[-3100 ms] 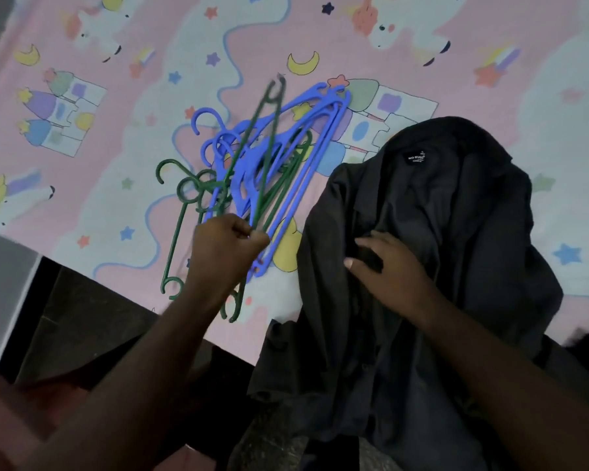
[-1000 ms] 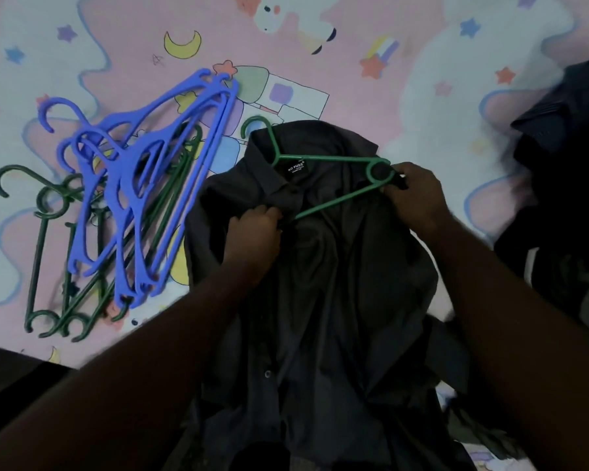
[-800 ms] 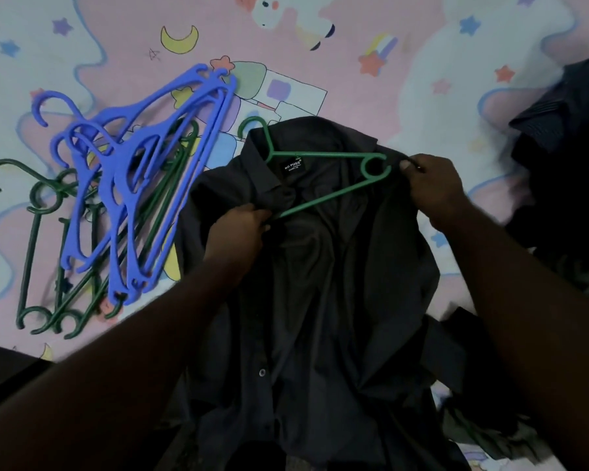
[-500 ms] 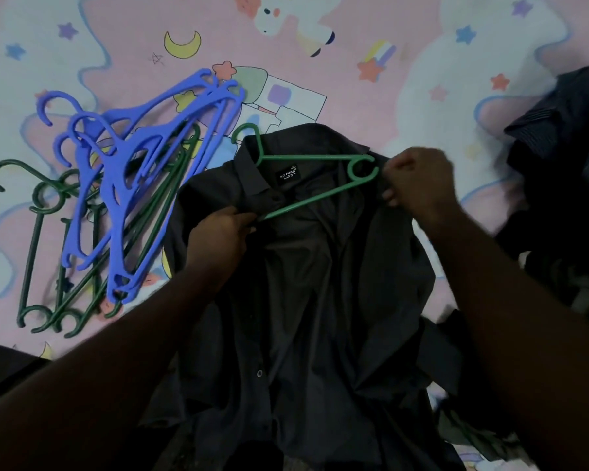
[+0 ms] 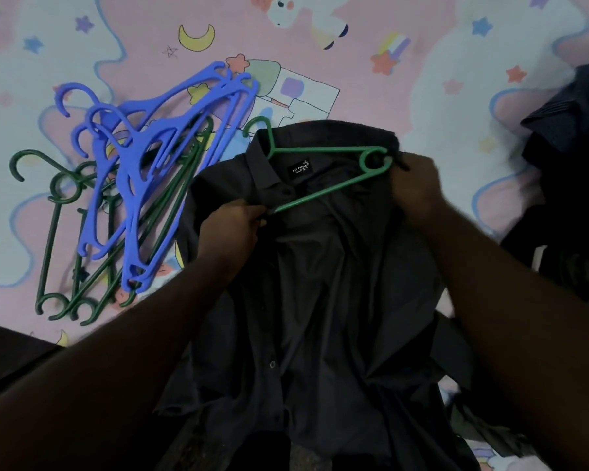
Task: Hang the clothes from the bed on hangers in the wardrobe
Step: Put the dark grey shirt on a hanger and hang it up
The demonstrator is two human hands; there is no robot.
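A dark grey shirt (image 5: 320, 300) lies collar-up on the bed and hangs over its near edge. A green hanger (image 5: 323, 150) lies across the collar, hook to the upper left, partly inside the neck opening. My left hand (image 5: 228, 232) grips the shirt's left collar edge together with the hanger's lower end. My right hand (image 5: 415, 188) holds the shirt's right shoulder fabric beside the hanger's ring end.
A pile of blue hangers (image 5: 157, 171) lies over several dark green hangers (image 5: 62, 239) on the pink patterned bedsheet (image 5: 388, 45) to the left. More dark clothes (image 5: 568, 181) are heaped at the right. The bed edge runs along the lower left.
The left hand took a green hanger from the pile and laid it at the shirt's collar. Over the last second both hands keep working hanger and collar, with the right hand regripping the shoulder fabric.
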